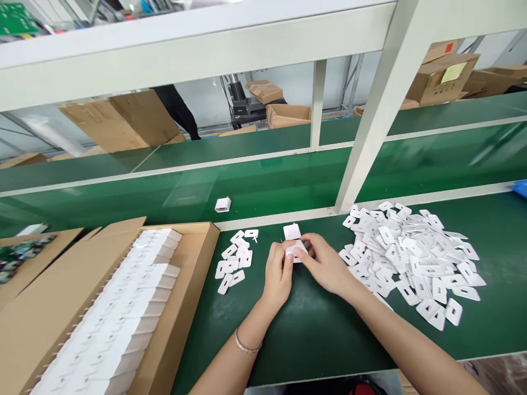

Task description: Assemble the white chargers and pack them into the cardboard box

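My left hand (279, 274) and my right hand (327, 266) meet above the green work surface (321, 340), both closed on one small white charger housing (297, 250). The fingers hide part of it, so I cannot tell whether a cover plate lies on it. Just beyond the fingertips sits a second white charger housing (292, 231). Left of my hands lies a small group of flat white cover plates (233, 262), each with an oblong slot. A much larger heap of white plates (411, 258) spreads out to the right of my right forearm.
An open cardboard box (200, 274) at the left holds rows of white chargers (123, 307) with thin pins. One white charger (223, 205) rests on the green conveyor (267, 175) behind a pale rail. A pale upright post (370, 120) rises beyond the heap. Circuit boards (20, 252) lie far left.
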The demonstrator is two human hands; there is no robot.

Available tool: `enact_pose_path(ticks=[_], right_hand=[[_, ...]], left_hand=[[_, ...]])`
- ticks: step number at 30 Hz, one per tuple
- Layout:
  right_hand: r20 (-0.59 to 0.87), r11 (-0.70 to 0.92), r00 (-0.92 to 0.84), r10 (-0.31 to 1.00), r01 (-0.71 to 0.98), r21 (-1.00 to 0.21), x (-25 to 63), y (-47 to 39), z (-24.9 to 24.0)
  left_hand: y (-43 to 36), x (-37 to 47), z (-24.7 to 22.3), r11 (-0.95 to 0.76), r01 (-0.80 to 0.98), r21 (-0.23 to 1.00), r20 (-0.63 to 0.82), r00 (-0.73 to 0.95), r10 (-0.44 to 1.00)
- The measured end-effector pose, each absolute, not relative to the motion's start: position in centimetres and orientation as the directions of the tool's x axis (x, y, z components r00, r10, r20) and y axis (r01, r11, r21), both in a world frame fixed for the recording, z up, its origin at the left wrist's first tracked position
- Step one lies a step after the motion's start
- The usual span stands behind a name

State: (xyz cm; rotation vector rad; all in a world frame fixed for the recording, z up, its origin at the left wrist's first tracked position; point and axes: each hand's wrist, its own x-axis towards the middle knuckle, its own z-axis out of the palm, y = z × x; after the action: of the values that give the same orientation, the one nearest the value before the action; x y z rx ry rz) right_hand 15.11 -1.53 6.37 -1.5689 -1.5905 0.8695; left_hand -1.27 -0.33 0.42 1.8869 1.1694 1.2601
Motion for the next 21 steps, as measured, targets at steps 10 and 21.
enact_pose_path(ticks=[10, 21], right_hand=[[0.059, 0.032, -0.215, 0.975, -0.124, -0.992, 13.8, 0.1, 0.7], [0.160, 0.162, -0.034, 0.986, 0.061, -0.985, 13.8, -1.9, 0.8]], left_hand=[[0.3, -1.9, 0.0, -0.421, 0.320, 0.849, 0.399, 0.137, 0.907], [-0.5, -1.6, 0.8, -0.421, 0.229, 0.878, 0.375, 0.219, 0.901]])
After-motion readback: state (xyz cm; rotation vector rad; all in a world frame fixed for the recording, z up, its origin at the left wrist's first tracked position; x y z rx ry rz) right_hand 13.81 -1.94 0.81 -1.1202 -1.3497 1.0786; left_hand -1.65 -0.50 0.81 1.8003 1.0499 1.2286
